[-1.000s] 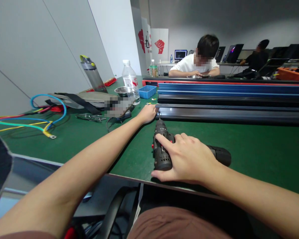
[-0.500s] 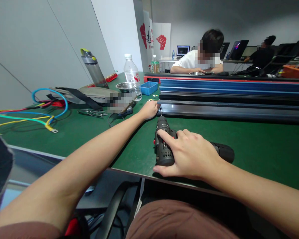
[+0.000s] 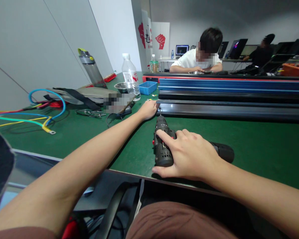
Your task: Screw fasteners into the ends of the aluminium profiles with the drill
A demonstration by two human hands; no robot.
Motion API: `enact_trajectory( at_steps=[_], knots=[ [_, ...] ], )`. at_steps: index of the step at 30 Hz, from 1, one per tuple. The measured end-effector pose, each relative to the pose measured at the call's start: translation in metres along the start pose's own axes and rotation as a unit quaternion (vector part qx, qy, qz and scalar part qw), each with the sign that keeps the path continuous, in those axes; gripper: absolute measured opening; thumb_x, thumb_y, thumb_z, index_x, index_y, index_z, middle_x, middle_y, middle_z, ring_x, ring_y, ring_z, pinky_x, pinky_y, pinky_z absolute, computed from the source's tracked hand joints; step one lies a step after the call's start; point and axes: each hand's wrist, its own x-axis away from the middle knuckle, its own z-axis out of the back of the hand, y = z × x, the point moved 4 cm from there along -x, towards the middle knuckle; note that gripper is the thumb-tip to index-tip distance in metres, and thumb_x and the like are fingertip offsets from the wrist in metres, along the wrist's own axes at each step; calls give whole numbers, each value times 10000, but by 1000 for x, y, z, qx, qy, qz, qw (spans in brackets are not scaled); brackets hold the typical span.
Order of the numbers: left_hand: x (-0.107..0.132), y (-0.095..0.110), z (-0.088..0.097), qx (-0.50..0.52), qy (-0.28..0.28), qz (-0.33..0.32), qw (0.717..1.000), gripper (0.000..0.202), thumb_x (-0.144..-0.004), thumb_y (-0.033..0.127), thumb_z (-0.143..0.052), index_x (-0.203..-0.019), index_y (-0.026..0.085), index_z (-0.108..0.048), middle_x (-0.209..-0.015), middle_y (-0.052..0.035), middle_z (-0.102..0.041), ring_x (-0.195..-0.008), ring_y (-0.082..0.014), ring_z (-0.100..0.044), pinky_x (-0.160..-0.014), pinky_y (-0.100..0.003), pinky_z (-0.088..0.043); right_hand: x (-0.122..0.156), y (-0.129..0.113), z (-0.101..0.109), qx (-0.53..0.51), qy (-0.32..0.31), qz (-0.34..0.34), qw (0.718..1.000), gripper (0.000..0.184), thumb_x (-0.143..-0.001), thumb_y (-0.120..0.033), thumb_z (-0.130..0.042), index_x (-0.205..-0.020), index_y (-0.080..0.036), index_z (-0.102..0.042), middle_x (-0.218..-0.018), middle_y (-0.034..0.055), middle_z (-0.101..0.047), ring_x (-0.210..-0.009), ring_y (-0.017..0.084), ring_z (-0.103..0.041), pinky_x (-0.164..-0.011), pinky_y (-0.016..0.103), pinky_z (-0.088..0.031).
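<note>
My right hand (image 3: 189,152) is wrapped round a black cordless drill (image 3: 163,149) that lies on its side on the green table. Its index finger stretches along the drill body, and the handle base shows to the right of my wrist. The bit points away from me and meets the near face of a long dark metal profile (image 3: 229,111) at its left end. At that same end my left hand (image 3: 149,110) is closed on the profile, its fingertips hidden behind the edge.
Behind the profile lie more blue and black rails (image 3: 229,87). A blue plastic bin (image 3: 148,88), a metal bowl (image 3: 122,87) and a water bottle (image 3: 130,73) stand to the left. Coloured cables (image 3: 47,121) and a grey bag (image 3: 87,95) lie further left. A person (image 3: 196,61) sits opposite.
The view has shifted very slightly. Both hands, the drill and the profile keep the same places relative to one another.
</note>
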Motion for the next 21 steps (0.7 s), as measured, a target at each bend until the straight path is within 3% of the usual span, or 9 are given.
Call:
enact_trajectory(
  at_steps=[21],
  knots=[
    [0,0,0,0,10,-11,1000,529,-1006,384,-247,-875,97,-671,-918,-172,-711,-828,-227,-651,-734,-285,-440,1,0,0,4,7,1,1000,890,-738,-866,-394,-1384,-255,-444,-839,120,-635,-798,312,-617,-679,385,-471]
  ],
)
